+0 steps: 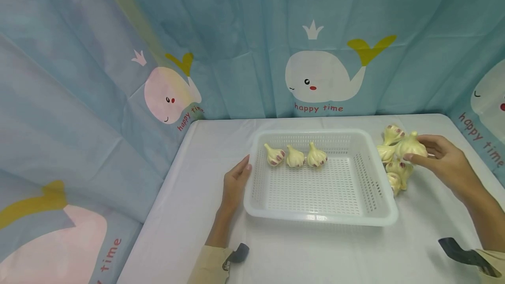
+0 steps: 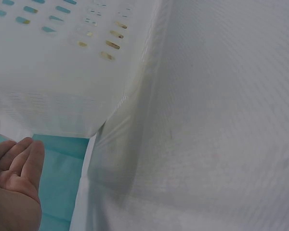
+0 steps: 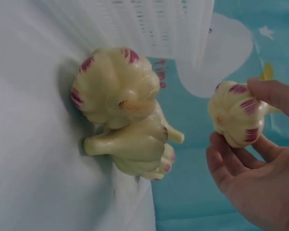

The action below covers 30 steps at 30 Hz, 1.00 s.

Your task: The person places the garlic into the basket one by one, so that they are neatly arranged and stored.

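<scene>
My right hand (image 1: pixel 449 163) pinches a garlic bulb (image 1: pixel 411 147) between thumb and fingers, held above a pile of loose bulbs right of the basket. The right wrist view shows this purple-streaked bulb (image 3: pixel 238 113) up off the table. Several garlic bulbs (image 1: pixel 393 182) lie in that pile against the basket's right side. Three more garlic bulbs (image 1: pixel 295 157) stand in a row along the far left inside the white perforated basket (image 1: pixel 315 217). At the basket's left side, my left hand (image 1: pixel 234 183) has its fingers fairly straight, at or very near the outer wall.
A white cloth covers the table (image 1: pixel 189 179). Behind and to the left hangs a blue curtain (image 1: pixel 244 78) printed with whales. Dark straps (image 1: pixel 465 255) sit at both wrists, over beige sleeves (image 1: pixel 209 264).
</scene>
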Each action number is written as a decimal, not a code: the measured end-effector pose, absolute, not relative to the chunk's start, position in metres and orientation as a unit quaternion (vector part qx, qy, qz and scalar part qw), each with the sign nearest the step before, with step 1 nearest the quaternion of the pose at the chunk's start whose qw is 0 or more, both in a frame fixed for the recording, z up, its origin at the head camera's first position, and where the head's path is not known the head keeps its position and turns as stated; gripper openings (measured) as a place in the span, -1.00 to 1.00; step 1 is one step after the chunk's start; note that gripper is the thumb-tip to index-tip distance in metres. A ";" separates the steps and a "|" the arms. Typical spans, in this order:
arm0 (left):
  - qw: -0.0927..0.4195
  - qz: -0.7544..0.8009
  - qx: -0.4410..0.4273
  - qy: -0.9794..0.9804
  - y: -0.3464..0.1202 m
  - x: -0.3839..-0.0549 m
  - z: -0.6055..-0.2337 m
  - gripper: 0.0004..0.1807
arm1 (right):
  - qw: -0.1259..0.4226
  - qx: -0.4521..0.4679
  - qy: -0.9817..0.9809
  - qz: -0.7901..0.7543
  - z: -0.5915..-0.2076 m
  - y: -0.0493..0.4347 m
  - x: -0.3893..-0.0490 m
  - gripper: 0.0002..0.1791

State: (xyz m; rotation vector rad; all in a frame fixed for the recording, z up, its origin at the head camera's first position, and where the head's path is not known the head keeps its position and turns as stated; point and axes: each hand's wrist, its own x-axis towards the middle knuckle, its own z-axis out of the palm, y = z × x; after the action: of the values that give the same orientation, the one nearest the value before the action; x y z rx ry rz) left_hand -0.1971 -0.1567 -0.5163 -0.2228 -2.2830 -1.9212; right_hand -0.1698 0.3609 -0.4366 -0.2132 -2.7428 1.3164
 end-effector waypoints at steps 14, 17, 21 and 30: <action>0.074 -0.641 -0.074 -0.760 -0.157 -0.198 -0.518 -0.44 | 0.054 -0.030 -0.888 0.456 -0.421 0.346 -0.172 -0.05; 0.073 -0.642 -0.075 -0.759 -0.157 -0.198 -0.518 -0.45 | 0.062 -0.019 -0.890 0.450 -0.419 0.343 -0.172 -0.10; 0.074 -0.644 -0.076 -0.758 -0.157 -0.198 -0.518 -0.46 | 0.073 -0.005 -0.893 0.445 -0.415 0.338 -0.173 -0.17; 0.070 -0.656 -0.078 -0.747 -0.158 -0.197 -0.517 -0.44 | 0.066 0.003 -0.888 0.455 -0.402 0.325 -0.177 -0.17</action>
State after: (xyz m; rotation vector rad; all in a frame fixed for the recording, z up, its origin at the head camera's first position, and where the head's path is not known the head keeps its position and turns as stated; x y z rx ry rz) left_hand -0.1974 -0.1576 -0.5171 -0.2357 -2.2484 -1.9739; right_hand -0.1768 0.3254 -0.4025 0.0080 -2.6786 1.3707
